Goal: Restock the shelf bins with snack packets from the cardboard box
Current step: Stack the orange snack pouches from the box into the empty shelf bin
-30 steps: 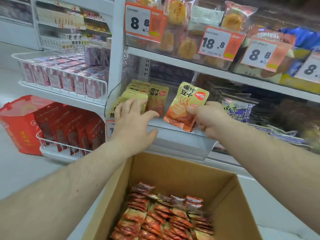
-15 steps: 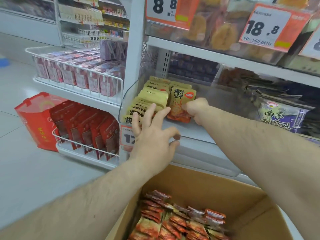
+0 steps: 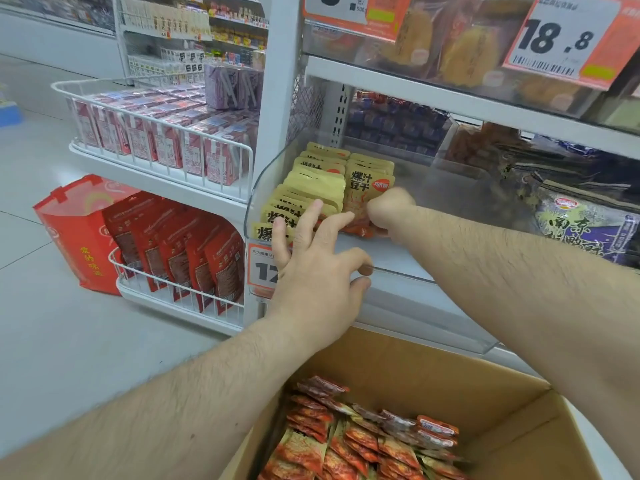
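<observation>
A clear plastic shelf bin (image 3: 408,271) holds two rows of yellow snack packets (image 3: 311,188) standing on edge. My right hand (image 3: 389,211) is inside the bin, fingers closed on a yellow-and-orange snack packet (image 3: 363,199) at the front of the right row. My left hand (image 3: 318,268) hovers at the bin's front rim, fingers spread, holding nothing; its fingertips are at the left row. Below me an open cardboard box (image 3: 502,410) holds several more orange packets (image 3: 363,441).
White wire baskets to the left carry pink cartons (image 3: 156,140) and red bags (image 3: 194,254). A red bag (image 3: 74,233) stands on the floor. A price tag (image 3: 263,271) hangs on the bin front. Dark purple packets (image 3: 585,223) fill the bin to the right.
My right hand carried the packet left into the bin and set it against the right row. My left hand slid off the left row toward the front rim. The view moved closer.
</observation>
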Motion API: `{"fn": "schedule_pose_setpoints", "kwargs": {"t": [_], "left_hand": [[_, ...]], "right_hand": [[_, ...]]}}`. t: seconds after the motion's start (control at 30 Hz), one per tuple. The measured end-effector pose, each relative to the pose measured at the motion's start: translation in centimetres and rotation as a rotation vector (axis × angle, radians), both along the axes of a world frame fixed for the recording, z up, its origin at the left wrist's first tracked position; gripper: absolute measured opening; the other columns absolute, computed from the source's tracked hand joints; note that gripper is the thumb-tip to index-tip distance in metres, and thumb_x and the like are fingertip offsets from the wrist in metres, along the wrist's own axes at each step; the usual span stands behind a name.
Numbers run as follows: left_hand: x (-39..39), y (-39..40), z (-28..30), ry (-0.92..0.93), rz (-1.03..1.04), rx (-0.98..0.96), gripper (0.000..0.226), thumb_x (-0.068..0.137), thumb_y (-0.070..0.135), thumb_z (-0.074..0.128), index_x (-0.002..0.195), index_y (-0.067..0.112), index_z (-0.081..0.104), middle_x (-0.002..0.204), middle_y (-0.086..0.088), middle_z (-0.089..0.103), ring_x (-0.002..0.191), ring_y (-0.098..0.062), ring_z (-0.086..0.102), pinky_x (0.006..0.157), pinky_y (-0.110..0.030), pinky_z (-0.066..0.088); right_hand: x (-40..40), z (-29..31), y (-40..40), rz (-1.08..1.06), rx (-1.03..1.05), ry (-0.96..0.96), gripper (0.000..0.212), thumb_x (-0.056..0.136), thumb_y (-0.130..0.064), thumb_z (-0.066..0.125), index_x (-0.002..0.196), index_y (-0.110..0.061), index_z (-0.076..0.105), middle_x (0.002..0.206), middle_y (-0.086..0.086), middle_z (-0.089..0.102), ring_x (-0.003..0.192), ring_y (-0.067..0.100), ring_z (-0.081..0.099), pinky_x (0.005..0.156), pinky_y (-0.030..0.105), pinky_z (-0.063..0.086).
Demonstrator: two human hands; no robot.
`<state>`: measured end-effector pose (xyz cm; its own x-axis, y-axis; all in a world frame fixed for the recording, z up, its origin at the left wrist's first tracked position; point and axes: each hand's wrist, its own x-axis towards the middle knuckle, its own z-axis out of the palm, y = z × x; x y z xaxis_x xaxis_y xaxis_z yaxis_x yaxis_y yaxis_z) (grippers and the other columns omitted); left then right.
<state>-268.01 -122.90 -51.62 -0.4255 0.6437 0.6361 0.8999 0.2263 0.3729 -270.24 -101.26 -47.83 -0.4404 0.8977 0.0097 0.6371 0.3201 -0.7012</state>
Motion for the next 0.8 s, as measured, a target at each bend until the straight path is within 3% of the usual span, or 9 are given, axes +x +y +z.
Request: {"fn": "schedule_pose_setpoints", "kwargs": {"t": [0.1, 0.27, 0.47, 0.53, 0.57, 0.63, 0.7, 0.73, 0.8], "left_hand": [[0.0, 0.0, 0.0, 0.001, 0.000, -0.004, 0.016, 0.071, 0.028, 0.084, 0.079, 0.031, 0.071, 0.140, -0.006, 0.053, 0.143, -0.028, 0.019, 0.115, -0.046, -0.011], [0.0, 0.1, 0.0, -0.003, 0.001, -0.009, 0.014, 0.073, 0.028, 0.083, 0.080, 0.032, 0.071, 0.141, -0.004, 0.052, 0.143, -0.028, 0.018, 0.114, -0.045, -0.015], [0.2, -0.3, 0.7, 0.001, 0.017, -0.056, 0.016, 0.084, 0.032, 0.073, 0.100, 0.034, 0.074, 0.154, -0.001, 0.038, 0.150, -0.028, 0.008, 0.113, -0.043, -0.023], [0.5, -0.5, 1.1, 0.020, 0.019, -0.032, 0.023, 0.082, 0.031, 0.072, 0.105, 0.030, 0.073, 0.153, -0.007, 0.040, 0.148, -0.031, 0.013, 0.115, -0.045, -0.016], [0.7, -0.5, 1.2, 0.046, 0.018, 0.003, 0.027, 0.079, 0.031, 0.071, 0.106, 0.028, 0.072, 0.149, -0.010, 0.045, 0.144, -0.032, 0.020, 0.116, -0.047, -0.005], [1.5, -0.8, 1.6, 0.064, 0.006, 0.138, 0.032, 0.075, 0.029, 0.067, 0.107, 0.023, 0.070, 0.134, -0.008, 0.053, 0.127, -0.028, 0.035, 0.106, -0.046, 0.021], [2.4, -1.4, 1.9, -0.044, -0.083, 0.276, 0.028, 0.078, 0.026, 0.063, 0.105, 0.020, 0.064, 0.114, 0.002, 0.052, 0.104, -0.018, 0.045, 0.092, -0.037, 0.036], [2.9, -1.8, 1.7, -0.172, -0.155, 0.271, 0.023, 0.081, 0.024, 0.062, 0.104, 0.022, 0.059, 0.105, 0.009, 0.050, 0.092, -0.010, 0.047, 0.086, -0.034, 0.040], [4.1, -2.4, 1.0, -0.453, -0.263, 0.112, 0.020, 0.088, 0.020, 0.062, 0.101, 0.031, 0.052, 0.093, 0.018, 0.052, 0.076, -0.001, 0.048, 0.075, -0.028, 0.043]], "right_hand": [[0.4, 0.3, -0.3, 0.036, -0.006, -0.030, 0.018, 0.091, -0.016, 0.053, 0.101, -0.007, 0.066, 0.096, 0.011, 0.070, 0.090, 0.029, 0.068, 0.082, 0.043, 0.060], [0.9, 0.3, 0.1, 0.062, -0.041, -0.028, 0.017, 0.094, -0.019, 0.055, 0.105, -0.010, 0.065, 0.099, 0.010, 0.069, 0.088, 0.025, 0.067, 0.079, 0.039, 0.060], [2.5, 1.4, -1.3, 0.091, -0.040, -0.057, 0.020, 0.093, -0.023, 0.062, 0.108, -0.010, 0.063, 0.100, 0.009, 0.067, 0.089, 0.025, 0.065, 0.083, 0.042, 0.059], [3.6, 2.2, -2.3, 0.114, -0.003, -0.098, 0.016, 0.092, -0.026, 0.065, 0.099, -0.012, 0.062, 0.090, 0.005, 0.064, 0.087, 0.023, 0.064, 0.082, 0.039, 0.059], [4.3, 2.8, -3.1, 0.114, 0.035, -0.127, 0.015, 0.092, -0.027, 0.065, 0.093, -0.012, 0.061, 0.085, 0.004, 0.062, 0.084, 0.022, 0.063, 0.077, 0.035, 0.059], [6.2, 3.8, -4.6, 0.079, 0.207, -0.197, 0.017, 0.089, -0.028, 0.064, 0.084, -0.013, 0.060, 0.089, 0.006, 0.064, 0.078, 0.023, 0.060, 0.063, 0.030, 0.050], [8.1, 4.0, -5.8, 0.061, 0.598, -0.188, 0.016, 0.086, -0.025, 0.061, 0.092, -0.010, 0.063, 0.103, 0.011, 0.062, 0.089, 0.031, 0.059, 0.069, 0.031, 0.044], [9.2, 3.7, -6.4, 0.111, 0.824, -0.102, 0.017, 0.084, -0.021, 0.060, 0.094, -0.008, 0.065, 0.101, 0.013, 0.060, 0.089, 0.035, 0.059, 0.070, 0.035, 0.047], [11.6, 3.0, -8.3, 0.279, 1.172, 0.154, 0.010, 0.077, -0.013, 0.059, 0.079, -0.004, 0.065, 0.082, 0.015, 0.058, 0.071, 0.037, 0.057, 0.057, 0.040, 0.047]]}}
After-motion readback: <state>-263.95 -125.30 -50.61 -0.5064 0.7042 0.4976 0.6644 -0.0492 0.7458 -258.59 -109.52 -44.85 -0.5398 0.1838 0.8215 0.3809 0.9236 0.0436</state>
